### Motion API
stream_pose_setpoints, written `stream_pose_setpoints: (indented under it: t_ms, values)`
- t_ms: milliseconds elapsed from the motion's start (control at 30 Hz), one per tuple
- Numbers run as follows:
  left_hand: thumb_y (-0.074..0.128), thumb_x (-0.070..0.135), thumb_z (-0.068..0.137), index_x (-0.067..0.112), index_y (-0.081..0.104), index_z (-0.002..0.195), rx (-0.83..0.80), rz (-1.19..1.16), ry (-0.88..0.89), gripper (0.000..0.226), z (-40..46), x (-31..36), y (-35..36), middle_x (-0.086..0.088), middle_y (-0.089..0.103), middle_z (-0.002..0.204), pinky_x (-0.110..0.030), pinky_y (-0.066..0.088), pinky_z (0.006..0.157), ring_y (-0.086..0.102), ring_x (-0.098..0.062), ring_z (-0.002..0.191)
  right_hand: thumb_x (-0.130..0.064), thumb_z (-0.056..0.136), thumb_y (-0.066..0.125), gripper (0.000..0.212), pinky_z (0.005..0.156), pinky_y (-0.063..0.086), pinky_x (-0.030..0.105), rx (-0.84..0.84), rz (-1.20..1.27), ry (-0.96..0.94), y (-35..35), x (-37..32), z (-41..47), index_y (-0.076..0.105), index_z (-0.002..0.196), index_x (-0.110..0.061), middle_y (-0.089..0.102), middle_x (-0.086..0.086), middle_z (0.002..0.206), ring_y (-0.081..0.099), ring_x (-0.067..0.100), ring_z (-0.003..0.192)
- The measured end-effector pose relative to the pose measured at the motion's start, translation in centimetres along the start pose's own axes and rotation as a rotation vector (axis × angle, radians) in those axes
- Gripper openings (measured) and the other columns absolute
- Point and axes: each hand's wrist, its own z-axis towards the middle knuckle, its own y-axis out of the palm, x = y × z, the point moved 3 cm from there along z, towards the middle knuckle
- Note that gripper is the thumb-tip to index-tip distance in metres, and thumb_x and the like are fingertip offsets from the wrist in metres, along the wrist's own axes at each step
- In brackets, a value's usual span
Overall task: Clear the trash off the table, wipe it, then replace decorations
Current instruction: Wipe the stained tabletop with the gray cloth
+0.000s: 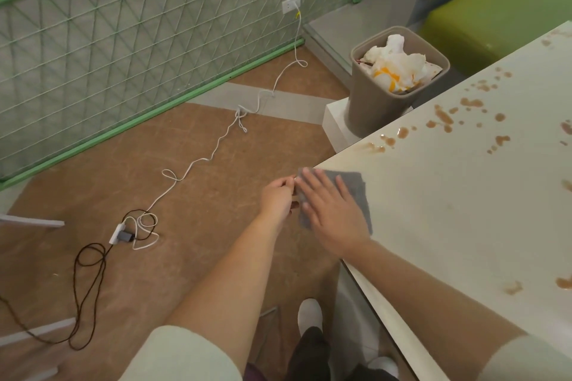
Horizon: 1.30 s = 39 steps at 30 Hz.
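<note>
A grey cloth (356, 185) lies on the near-left corner of the white table (448, 210). My right hand (331, 210) presses flat on the cloth with its fingers straight. My left hand (278, 198) sits just off the table's corner and pinches the cloth's left edge. Brown liquid spots (445, 116) are scattered across the table's far part and right side. A beige trash bin (396, 80) stands beyond the table, full of crumpled white paper and wrappers.
The bin rests on a low white block (335, 127). White and dark cables with a power strip (119, 233) trail over the brown floor on the left. A green-framed mesh fence (139, 34) runs behind. Green seating (495, 9) is at the back right.
</note>
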Motion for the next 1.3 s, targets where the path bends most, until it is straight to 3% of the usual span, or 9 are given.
stream_pose_setpoints:
  t_ms: [100, 300, 433, 533, 633, 733, 933, 1167, 1300]
  values:
    - [0.044, 0.016, 0.101, 0.017, 0.067, 0.109, 0.049, 0.144, 0.099, 0.024, 0.6, 0.4, 0.2, -0.005, 0.069, 0.107, -0.031, 0.045, 0.069, 0.061, -0.024, 0.085, -0.040, 0.105, 0.014, 0.052, 0.121, 0.003, 0.037, -0.054, 0.017, -0.079, -0.9, 2.1, -1.4, 0.022, 0.155, -0.031, 0.012, -0.014, 0.162, 0.000, 0.005, 0.150]
    - [0.042, 0.007, 0.097, 0.020, 0.068, 0.107, 0.075, 0.370, 0.244, 0.031, 1.1, 1.1, -0.1, 0.004, 0.065, 0.111, -0.022, 0.037, 0.074, 0.055, -0.014, 0.094, -0.042, 0.101, 0.011, 0.059, 0.122, -0.001, 0.039, 0.052, -0.051, 0.292, -2.0, 6.4, 0.9, 0.018, 0.156, -0.025, 0.010, -0.008, 0.164, 0.002, 0.012, 0.151]
    - [0.044, 0.002, 0.091, 0.023, 0.068, 0.101, 0.046, 0.424, 0.229, 0.034, 1.5, 2.0, 0.1, 0.007, 0.064, 0.098, -0.021, 0.037, 0.072, 0.056, -0.012, 0.089, -0.043, 0.105, 0.019, 0.055, 0.121, 0.005, 0.041, -0.005, -0.043, 0.070, 0.1, 0.0, -3.9, 0.018, 0.157, -0.023, 0.010, -0.006, 0.164, 0.002, 0.014, 0.152]
    - [0.045, 0.003, 0.087, 0.026, 0.068, 0.097, 0.025, 0.451, 0.214, 0.034, 1.7, 2.3, 0.1, 0.008, 0.066, 0.095, -0.020, 0.040, 0.060, 0.058, -0.008, 0.077, -0.049, 0.104, 0.015, 0.057, 0.121, 0.004, 0.040, -0.050, -0.037, 0.018, -1.1, 2.4, -5.8, 0.015, 0.157, -0.028, 0.009, -0.010, 0.164, -0.001, 0.010, 0.151]
    - [0.043, 0.003, 0.083, 0.032, 0.068, 0.092, 0.033, 0.477, 0.208, 0.038, 1.6, 2.3, 0.2, 0.010, 0.068, 0.097, -0.018, 0.040, 0.058, 0.057, -0.004, 0.075, -0.054, 0.101, 0.005, 0.061, 0.123, 0.000, 0.040, -0.026, -0.034, 0.216, -2.7, 7.7, -4.3, 0.007, 0.157, -0.030, -0.001, -0.013, 0.164, -0.011, 0.006, 0.149]
    - [0.039, -0.001, 0.077, 0.035, 0.067, 0.087, 0.069, 0.485, 0.263, 0.047, 1.4, 2.2, 0.6, 0.013, 0.068, 0.105, -0.026, 0.046, 0.076, 0.059, -0.012, 0.098, -0.047, 0.102, 0.012, 0.060, 0.122, -0.005, 0.039, 0.056, -0.007, 0.400, -2.8, 8.0, -2.2, 0.010, 0.158, -0.025, 0.002, -0.009, 0.165, -0.008, 0.010, 0.151]
    - [0.044, 0.002, 0.080, 0.045, 0.064, 0.084, 0.105, 0.489, 0.363, 0.048, 1.9, 1.4, 1.2, 0.011, 0.066, 0.113, -0.040, 0.043, 0.102, 0.055, -0.019, 0.113, -0.043, 0.105, 0.017, 0.053, 0.121, 0.002, 0.037, -0.052, -0.042, -0.016, -1.2, 4.1, -4.5, 0.018, 0.156, -0.028, 0.010, -0.012, 0.163, 0.003, 0.010, 0.151]
    - [0.031, -0.001, 0.077, 0.046, 0.062, 0.090, 0.135, 0.594, 0.328, 0.057, 0.8, 1.8, 1.2, 0.015, 0.056, 0.110, -0.044, 0.040, 0.103, 0.047, -0.019, 0.120, -0.044, 0.097, 0.004, 0.064, 0.122, -0.003, 0.039, 0.094, -0.017, 0.423, -3.5, 11.5, -1.6, 0.018, 0.156, -0.022, 0.010, -0.007, 0.164, 0.003, 0.014, 0.151]
    - [0.033, 0.004, 0.085, 0.043, 0.060, 0.085, 0.155, 0.636, 0.337, 0.048, 0.9, 2.2, 1.3, 0.015, 0.056, 0.109, -0.044, 0.041, 0.099, 0.048, -0.021, 0.116, -0.038, 0.101, 0.022, 0.055, 0.120, 0.002, 0.039, 0.073, 0.001, 0.183, -1.5, 5.3, -2.1, 0.033, 0.153, -0.021, 0.021, -0.007, 0.162, 0.014, 0.015, 0.150]
